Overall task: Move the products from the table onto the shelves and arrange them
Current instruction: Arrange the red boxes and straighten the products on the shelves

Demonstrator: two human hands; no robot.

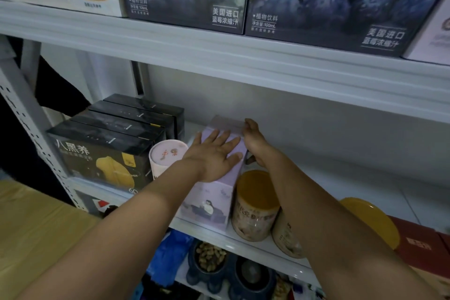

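A pale purple box (207, 204) stands on the white middle shelf (243, 238), its front showing a seated figure. My left hand (214, 156) lies flat on the box's top with fingers spread. My right hand (253, 139) reaches along the box's right side, and its fingers curl round the far top corner, near a clear flap (226, 122) at the back. Both forearms stretch in from the lower edge of the view.
Black boxes (107, 151) fill the shelf's left end, with a pink round tin (165, 156) beside them. Yellow-lidded jars (255, 204) and a red box (418, 248) stand right of the purple box. Blueberry cartons (328, 2) line the shelf above. Bowls of nuts (209, 260) sit below.
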